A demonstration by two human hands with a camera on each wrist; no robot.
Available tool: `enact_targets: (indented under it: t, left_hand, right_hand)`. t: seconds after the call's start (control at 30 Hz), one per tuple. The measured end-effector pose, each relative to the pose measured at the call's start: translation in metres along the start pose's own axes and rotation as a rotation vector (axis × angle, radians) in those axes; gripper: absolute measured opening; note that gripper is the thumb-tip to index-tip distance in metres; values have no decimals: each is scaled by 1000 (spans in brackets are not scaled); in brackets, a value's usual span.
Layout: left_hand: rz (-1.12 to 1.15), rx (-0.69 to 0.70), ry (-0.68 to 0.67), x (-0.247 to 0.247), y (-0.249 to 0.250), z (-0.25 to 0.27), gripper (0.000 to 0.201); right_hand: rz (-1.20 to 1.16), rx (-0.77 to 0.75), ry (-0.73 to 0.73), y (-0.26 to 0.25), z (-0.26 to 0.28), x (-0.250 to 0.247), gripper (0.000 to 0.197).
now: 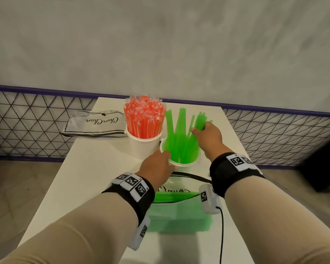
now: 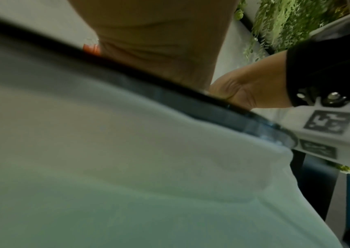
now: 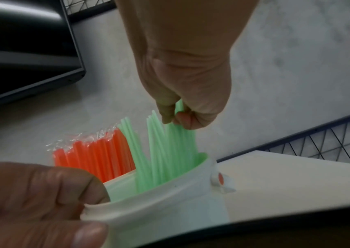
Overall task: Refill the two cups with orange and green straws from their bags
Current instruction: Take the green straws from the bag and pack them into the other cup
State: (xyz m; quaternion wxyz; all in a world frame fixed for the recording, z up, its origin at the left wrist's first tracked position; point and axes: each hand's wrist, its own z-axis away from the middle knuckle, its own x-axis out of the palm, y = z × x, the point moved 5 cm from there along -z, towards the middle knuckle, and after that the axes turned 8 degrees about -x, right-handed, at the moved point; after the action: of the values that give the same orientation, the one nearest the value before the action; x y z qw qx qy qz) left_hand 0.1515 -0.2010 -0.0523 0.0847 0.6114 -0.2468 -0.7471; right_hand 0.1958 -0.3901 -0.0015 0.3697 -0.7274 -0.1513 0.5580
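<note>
Two white cups stand side by side on the white table. The far left cup is packed with wrapped orange straws. The near cup holds green straws that fan out loosely. My left hand pinches that cup's near rim, thumb inside. My right hand grips the tops of a bunch of green straws standing in the cup. The green straw bag lies under my wrists, with green straws inside. In the left wrist view only that bag shows, blurred.
A flattened clear bag lies at the table's far left, overhanging the edge. A black wire-mesh fence with a purple rail runs behind and beside the table. A dark object sits at the right. A black cable hangs from my right wrist.
</note>
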Motion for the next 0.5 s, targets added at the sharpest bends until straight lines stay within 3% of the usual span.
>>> enact_targets:
  t: [0.1,0.27,0.5]
  left_hand:
    - [1,10,4,-1,1,1,34]
    - [-6,29,5,-2,-1,2,35]
    - [68,29,-59,-17,0,9,54]
  right_hand:
    - [86,24,3,2,-4,1,28]
    - [151,78,-6,16,0,7,38]
    - [-103,190,157,24,11,-4,65]
